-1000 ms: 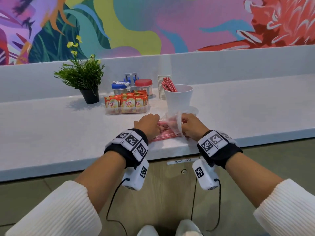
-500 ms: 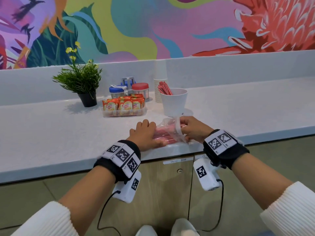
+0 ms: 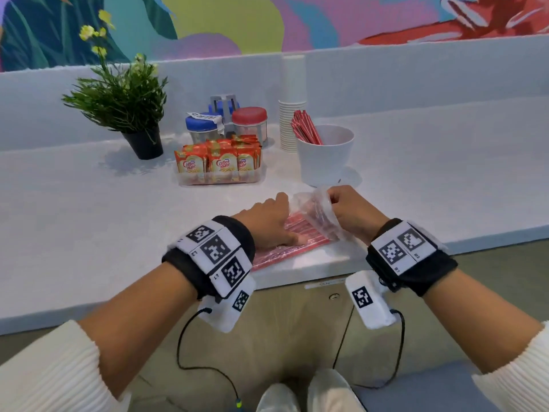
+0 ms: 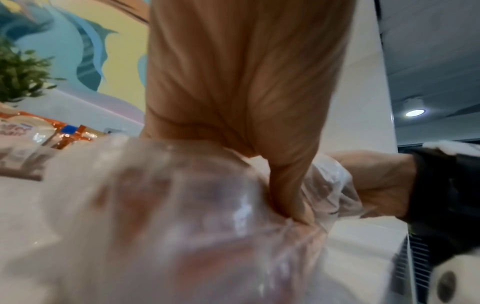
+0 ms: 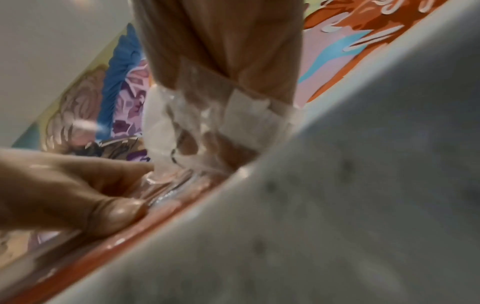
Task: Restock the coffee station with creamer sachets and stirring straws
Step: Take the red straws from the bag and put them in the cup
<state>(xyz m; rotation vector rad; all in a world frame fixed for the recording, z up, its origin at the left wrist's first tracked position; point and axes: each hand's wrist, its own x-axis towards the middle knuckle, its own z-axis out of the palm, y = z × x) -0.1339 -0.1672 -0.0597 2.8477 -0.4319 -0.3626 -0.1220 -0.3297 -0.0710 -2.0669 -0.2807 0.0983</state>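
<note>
The left hand [image 3: 266, 221] lay flat, pressing the bag of stirring straws [image 3: 292, 239] onto the tabletop [image 3: 89, 221], while the right hand [image 3: 347, 209] pinched the bag's open end. Just behind the bag stood the white cup [image 3: 325, 162]; left of it, the creamer sachets [image 3: 218, 163].

Bright, even indoor light with soft shadows; head view bends at edges, both wrist views blurred.

- Sachets [image 3: 218, 165], centre left of the head view: orange-red and yellow
- Straws [image 3: 306, 130] in the white cup [image 3: 325, 162]: red
- Jar lids: blue [image 3: 202, 121], red [image 3: 249, 114]
- Plant [image 3: 118, 96], upper left: green, black pot
- Counter [image 3: 89, 218]: white
- Mural [image 3: 267, 19], top: multicoloured floral
</note>
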